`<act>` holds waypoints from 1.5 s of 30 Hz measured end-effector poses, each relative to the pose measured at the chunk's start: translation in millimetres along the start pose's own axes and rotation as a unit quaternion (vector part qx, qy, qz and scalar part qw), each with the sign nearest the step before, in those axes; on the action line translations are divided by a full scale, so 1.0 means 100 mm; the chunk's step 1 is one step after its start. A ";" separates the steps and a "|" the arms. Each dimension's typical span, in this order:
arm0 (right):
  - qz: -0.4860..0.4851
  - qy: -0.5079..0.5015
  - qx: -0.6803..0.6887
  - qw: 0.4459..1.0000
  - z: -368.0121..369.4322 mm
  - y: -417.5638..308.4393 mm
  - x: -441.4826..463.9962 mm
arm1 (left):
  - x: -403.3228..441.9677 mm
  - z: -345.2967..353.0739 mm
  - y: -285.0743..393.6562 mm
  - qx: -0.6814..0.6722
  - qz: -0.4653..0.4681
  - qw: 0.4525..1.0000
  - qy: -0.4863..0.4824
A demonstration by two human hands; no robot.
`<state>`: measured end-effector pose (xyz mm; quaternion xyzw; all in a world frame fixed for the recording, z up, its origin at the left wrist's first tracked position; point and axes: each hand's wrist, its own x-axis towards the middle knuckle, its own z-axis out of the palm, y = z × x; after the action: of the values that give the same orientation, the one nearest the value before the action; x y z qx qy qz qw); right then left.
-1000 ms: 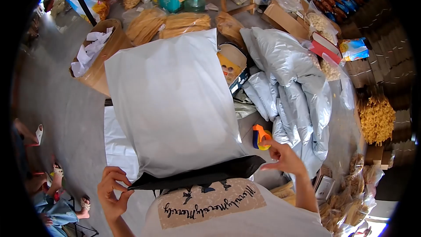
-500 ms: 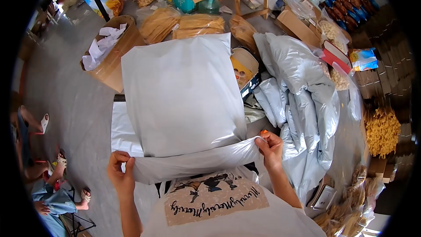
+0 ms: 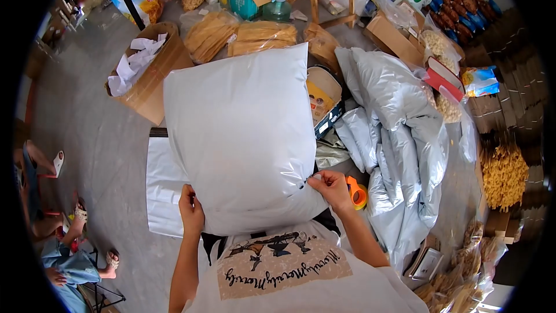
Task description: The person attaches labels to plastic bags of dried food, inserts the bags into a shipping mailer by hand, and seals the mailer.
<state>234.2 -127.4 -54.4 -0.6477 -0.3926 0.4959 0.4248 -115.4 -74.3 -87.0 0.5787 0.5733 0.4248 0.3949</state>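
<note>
A large, puffed-out grey-white plastic mailing bag [image 3: 243,133] fills the middle of the view, its near end against my front. My left hand [image 3: 192,208] grips the bag's near left edge, fingers closed on the film. At the near right side, my right hand [image 3: 331,189] pinches the bag's edge between thumb and fingertips. Just right of that hand lies an orange tape dispenser [image 3: 357,193]. Under the bag's left side, a flat white plastic bag [image 3: 162,188] shows. What the large bag contains is hidden.
Filled silver bags [image 3: 399,116] are heaped on the right. A carton with white paper [image 3: 165,90] stands front left, and packs of flat tan sheets [image 3: 263,36] lie beyond the bag. A seated person's leg [image 3: 72,264] shows at lower left.
Both hands have moved inward, the left hand to the right and the right hand to the left. The bag's near flap, earlier stretched between them, is now folded. The orange dispenser shows more.
</note>
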 end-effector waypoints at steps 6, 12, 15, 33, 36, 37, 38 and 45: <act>0.047 0.016 0.027 0.998 -0.02 -0.09 0.05 | -0.01 0.03 0.17 0.023 0.006 0.999 -0.024; -0.044 0.112 0.154 0.981 -0.21 -0.28 -0.24 | -0.09 -0.31 0.60 -0.044 -0.042 0.997 0.045; -0.066 -0.021 -0.186 0.980 -0.07 -0.42 -0.28 | -0.21 -0.11 0.58 -0.136 -0.098 0.984 -0.055; 0.003 -0.039 0.358 0.933 -0.30 -0.63 -0.15 | 0.55 0.71 1.86 -0.391 -0.174 0.882 -0.199; 0.000 0.127 0.437 0.890 -0.68 -0.81 -0.20 | 0.80 1.08 2.47 -0.382 -0.102 0.873 -0.285; -0.057 0.121 0.471 0.872 -0.83 -0.87 -0.16 | 0.97 1.21 2.59 -0.386 -0.052 0.848 -0.359; -0.113 0.115 0.503 0.849 -0.98 -0.94 -0.11 | 1.14 1.37 2.67 -0.387 -0.001 0.816 -0.430; -0.236 0.215 0.441 0.839 -2.30 -0.83 0.44 | 1.60 1.98 2.66 -0.235 0.158 0.899 -0.335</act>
<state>460.6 -95.7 43.8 -0.3700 -0.1717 0.3496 0.8435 156.1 82.9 105.6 0.6598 0.1918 0.3852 0.6160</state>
